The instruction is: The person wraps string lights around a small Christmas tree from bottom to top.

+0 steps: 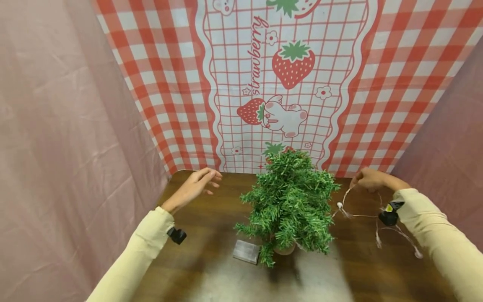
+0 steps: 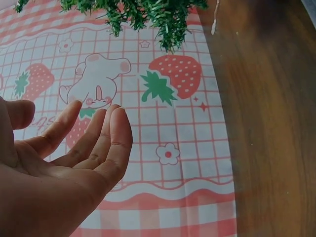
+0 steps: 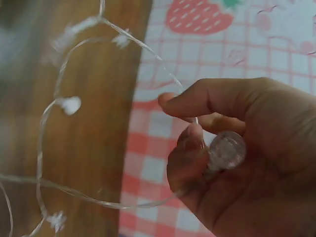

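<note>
A small green artificial Christmas tree (image 1: 290, 197) stands on the table, its round base partly showing under the branches. To its right, my right hand (image 1: 370, 179) holds a string of fairy lights (image 1: 340, 205) by its thin clear wire. In the right wrist view, thumb and fingers curl round the wire, and a round clear bulb (image 3: 227, 149) lies against the palm. The rest of the string hangs in loops below that hand, and part of it reaches the tree's right side. Left of the tree, my left hand (image 1: 199, 182) hovers with relaxed fingers, holding nothing.
A flat grey rectangular box (image 1: 246, 251) lies on the brown wooden table (image 1: 211, 235) in front of the tree, at its left. Behind the table hangs a strawberry-print checked cloth (image 1: 181, 84). Pink curtains (image 1: 68, 126) flank both sides.
</note>
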Demonstrator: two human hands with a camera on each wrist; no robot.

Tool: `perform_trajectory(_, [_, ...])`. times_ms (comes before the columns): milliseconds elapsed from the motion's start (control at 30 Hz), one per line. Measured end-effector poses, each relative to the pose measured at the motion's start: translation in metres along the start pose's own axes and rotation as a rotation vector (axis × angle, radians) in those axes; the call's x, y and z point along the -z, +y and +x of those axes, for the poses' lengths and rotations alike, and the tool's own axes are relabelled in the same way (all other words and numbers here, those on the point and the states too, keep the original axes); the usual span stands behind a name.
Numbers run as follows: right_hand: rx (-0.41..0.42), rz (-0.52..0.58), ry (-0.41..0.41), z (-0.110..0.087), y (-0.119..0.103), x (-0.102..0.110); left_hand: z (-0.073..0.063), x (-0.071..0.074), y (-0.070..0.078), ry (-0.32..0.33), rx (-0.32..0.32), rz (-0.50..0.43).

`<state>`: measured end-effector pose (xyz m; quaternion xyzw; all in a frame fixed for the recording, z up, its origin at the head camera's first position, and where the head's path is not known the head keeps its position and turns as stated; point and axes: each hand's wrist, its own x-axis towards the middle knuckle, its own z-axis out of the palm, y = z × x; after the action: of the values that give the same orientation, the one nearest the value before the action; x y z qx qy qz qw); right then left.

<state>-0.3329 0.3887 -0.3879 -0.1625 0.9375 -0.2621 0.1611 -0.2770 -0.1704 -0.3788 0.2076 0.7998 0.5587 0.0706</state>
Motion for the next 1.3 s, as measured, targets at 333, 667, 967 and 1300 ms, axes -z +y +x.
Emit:
perform_trajectory(333, [0.035,-0.141,0.099,0.014,-0.048,0.015,0.012,0.002,0.009,-0.010,0.032,0.000])
perform_trajectory(667, [0.013,-0.203,0.095,0.028,-0.077,0.010,0.021,0.003,0.012,-0.062,0.014,0.055])
perform_trajectory(967, [-0.027,-0.078,-0.009,0.030,-0.105,0.032,0.036,-0.001,0.021,-0.065,-0.019,0.043])
perform_trajectory(1300, [0.050,0.018,-0.011,0.024,-0.134,0.052,0.057,-0.009,0.042,-0.073,-0.026,-0.028])
